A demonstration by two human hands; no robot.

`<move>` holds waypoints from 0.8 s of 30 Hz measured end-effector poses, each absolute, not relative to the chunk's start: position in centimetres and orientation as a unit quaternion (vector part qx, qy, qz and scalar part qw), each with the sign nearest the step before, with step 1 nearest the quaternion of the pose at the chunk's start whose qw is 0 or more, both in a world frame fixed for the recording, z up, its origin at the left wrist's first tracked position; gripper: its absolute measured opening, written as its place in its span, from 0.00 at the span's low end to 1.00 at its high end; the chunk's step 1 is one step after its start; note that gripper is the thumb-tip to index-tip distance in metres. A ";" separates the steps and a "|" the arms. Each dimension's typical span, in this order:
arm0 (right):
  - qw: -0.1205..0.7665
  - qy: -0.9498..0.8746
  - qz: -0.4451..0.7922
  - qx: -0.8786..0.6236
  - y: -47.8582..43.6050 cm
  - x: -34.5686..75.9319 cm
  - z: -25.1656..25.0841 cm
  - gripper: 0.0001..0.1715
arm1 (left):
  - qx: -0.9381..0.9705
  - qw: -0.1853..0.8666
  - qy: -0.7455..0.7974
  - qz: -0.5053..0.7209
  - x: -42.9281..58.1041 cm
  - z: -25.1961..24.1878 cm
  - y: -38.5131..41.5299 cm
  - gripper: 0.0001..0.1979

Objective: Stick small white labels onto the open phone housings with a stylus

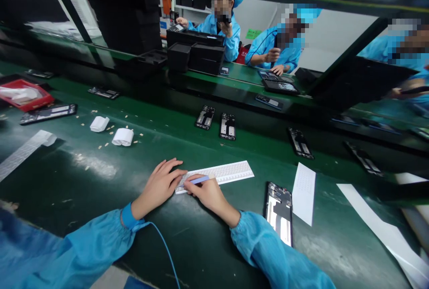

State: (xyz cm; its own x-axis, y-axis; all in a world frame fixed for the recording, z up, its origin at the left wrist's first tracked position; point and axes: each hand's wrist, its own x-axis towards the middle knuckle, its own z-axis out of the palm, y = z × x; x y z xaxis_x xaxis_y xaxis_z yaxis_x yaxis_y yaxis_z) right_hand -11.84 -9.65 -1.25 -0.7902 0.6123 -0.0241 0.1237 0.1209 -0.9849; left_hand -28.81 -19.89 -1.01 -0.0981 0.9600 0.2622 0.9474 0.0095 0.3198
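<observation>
My left hand (161, 185) lies flat with its fingers apart, the fingertips at the left end of a white sheet of small stickers (231, 172). In my right hand (209, 194) is a slim lavender pen-like tool (199, 180), pinched between thumb and fingers. Its tip is low over the left end of the sheet, close to my left thumb; whether it touches is too small to tell. A blue wrist strap (129, 216) with a cord circles my left wrist. Right of my right forearm lies an opened phone (279, 213), its inner parts facing up.
A second white sheet (304, 193) and a long white strip (382, 231) lie to the right. Several opened phones, such as this phone (228, 126), rest along the far side. Crumpled white rolls (123, 137) and a red tray (25, 94) are left. Co-workers (278, 50) sit behind the shelf.
</observation>
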 end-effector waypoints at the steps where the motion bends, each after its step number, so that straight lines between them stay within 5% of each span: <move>1: 0.200 -0.715 0.619 -0.256 -9.6 -11.8 -1.3 0.09 | 0.671 0.015 0.711 0.211 -28.8 -1.0 -19.9 0.14; 14: 0.243 -0.605 0.700 -0.293 -10.0 -10.5 -0.6 0.18 | 0.679 0.005 0.705 0.206 -29.2 -1.0 -19.8 0.14; 24: 0.415 -0.544 0.531 -0.500 -8.6 10.9 1.0 0.18 | 0.744 -0.023 0.574 0.342 -23.5 -1.0 -18.6 0.13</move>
State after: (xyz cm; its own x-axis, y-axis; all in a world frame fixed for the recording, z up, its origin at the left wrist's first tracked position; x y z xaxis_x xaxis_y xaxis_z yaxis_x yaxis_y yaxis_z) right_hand 10.86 -8.55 1.02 -0.1549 0.9847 -0.0794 0.1041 -0.0637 -0.9925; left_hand -23.48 -18.57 -1.03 0.1072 0.8381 0.5349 0.8699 -0.3395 0.3577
